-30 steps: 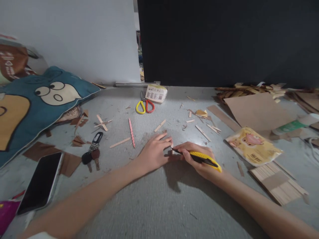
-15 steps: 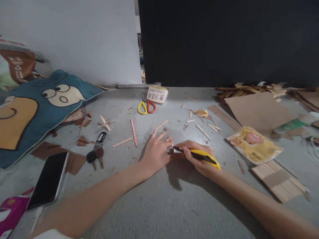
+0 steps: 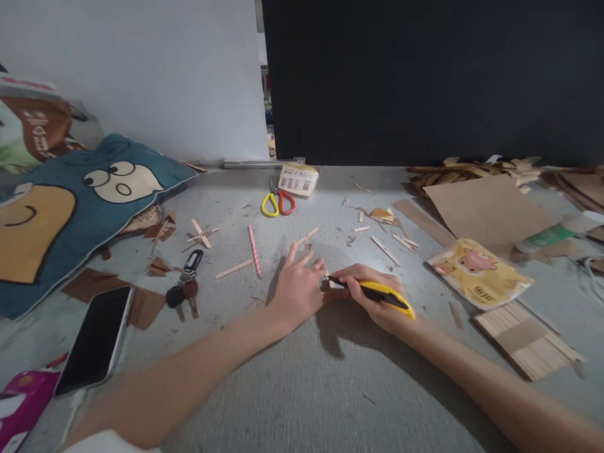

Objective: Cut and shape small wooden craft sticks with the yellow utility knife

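Note:
My right hand point(image 3: 377, 292) is wrapped round a yellow and black utility knife point(image 3: 387, 297), its blade pointing left towards my left hand point(image 3: 299, 283). Between the thumb and index finger of my left hand is a small brown piece point(image 3: 333, 285), partly hidden by the fingers and the knife. The other left fingers are spread out over the grey table. The blade's tip meets the piece close to the left fingertips; whether it has cut in, I cannot tell. Beyond the left fingers lies a thin wooden stick point(image 3: 306, 237).
Scissors point(image 3: 278, 202), a pink striped stick point(image 3: 254, 250), keys point(image 3: 184, 292) and a phone point(image 3: 95, 340) lie around. A blue cushion point(image 3: 94, 214) is at left. At right are a yellow packet point(image 3: 479, 272), a wooden stick bundle point(image 3: 526, 340) and brown card point(image 3: 486, 204).
The knife has shifted very slightly left and its blade tip sits a little differently at the small piece. Both hands stay almost in place.

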`<state>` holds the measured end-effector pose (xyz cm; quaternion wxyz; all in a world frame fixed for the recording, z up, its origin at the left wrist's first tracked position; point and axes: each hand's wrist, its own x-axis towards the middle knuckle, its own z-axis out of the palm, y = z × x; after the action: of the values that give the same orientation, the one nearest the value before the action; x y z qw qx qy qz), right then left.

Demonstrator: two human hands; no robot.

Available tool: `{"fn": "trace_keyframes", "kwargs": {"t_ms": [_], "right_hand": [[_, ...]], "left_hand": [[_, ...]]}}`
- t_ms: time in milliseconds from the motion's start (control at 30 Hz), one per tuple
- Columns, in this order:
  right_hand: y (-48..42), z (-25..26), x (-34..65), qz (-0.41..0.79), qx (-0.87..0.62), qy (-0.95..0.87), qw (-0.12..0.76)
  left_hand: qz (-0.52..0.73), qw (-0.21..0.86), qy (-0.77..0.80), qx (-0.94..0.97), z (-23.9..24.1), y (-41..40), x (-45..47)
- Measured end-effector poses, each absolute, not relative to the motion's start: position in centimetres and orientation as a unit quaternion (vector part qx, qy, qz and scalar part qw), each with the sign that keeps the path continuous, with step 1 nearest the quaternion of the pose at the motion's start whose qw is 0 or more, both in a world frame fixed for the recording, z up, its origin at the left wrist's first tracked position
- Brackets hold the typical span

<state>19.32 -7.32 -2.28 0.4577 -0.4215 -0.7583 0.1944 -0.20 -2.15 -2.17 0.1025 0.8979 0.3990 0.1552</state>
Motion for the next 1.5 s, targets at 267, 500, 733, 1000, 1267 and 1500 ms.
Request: {"fn": "trace_keyframes", "kwargs": {"t_ms": [267, 500, 733, 1000, 1267, 1500], "right_hand": [[-7.3, -2.6, 19.4, 0.198, -0.416, -0.755, 0.466], [-7.3, -2.6, 19.4, 0.190, -0.418, -0.761, 0.458], [-7.4, -2.5, 19.4, 0.189, -0.424, -0.756, 0.461], [-7.5, -2.3, 19.4, 0.178, -0.420, -0.759, 0.465], [-7.3, -2.4, 19.4, 0.179, -0.434, -0.750, 0.466], [-7.4, -2.3, 19.3, 0.192, -0.447, -0.749, 0.450]], "left_hand": [[0.112, 0.240, 0.310, 0.913, -1.5, 1.2, -1.0], [0.128, 0.097, 0.406, 0.900, -1.9, -2.3, 0.2], [0.083, 0.226, 0.253, 0.937, -1.7, 1.4, -1.0], [0.129, 0.106, 0.390, 0.906, -1.8, -1.6, 0.1], [0.121, 0.131, 0.369, 0.912, -2.2, -1.2, 0.0], [0.115, 0.264, 0.283, 0.915, -1.9, 2.0, -1.2]]}}
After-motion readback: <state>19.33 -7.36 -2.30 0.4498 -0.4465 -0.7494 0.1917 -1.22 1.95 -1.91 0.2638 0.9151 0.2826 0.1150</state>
